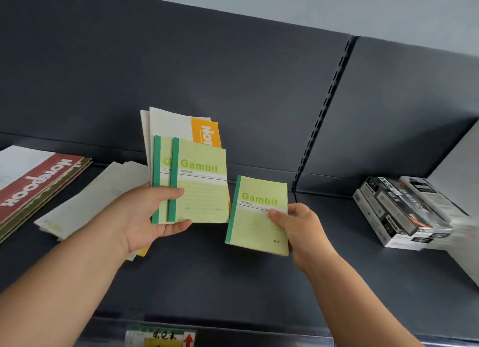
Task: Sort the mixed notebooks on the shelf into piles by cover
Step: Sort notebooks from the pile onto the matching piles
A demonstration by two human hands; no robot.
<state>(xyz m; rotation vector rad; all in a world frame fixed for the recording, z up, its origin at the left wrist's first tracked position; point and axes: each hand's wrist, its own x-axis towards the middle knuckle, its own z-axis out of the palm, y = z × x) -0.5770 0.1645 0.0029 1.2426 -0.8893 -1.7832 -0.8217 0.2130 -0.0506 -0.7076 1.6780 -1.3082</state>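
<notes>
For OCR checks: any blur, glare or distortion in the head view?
Head view: light soft and even, no glare; "Gambit" on the green notebook in the right hand reads sharp; the boxes at the right edge are smeared; the label at the bottom is blurred; the wide lens bows the shelf lines.

From here, the dark grey shelf board [220, 282] lies bare between the stack of black-and-white cardboard boxes [404, 214] on the right and the pale grey notebooks [85, 204] crowding the left, beside the red-covered pile [33, 186].
</notes>
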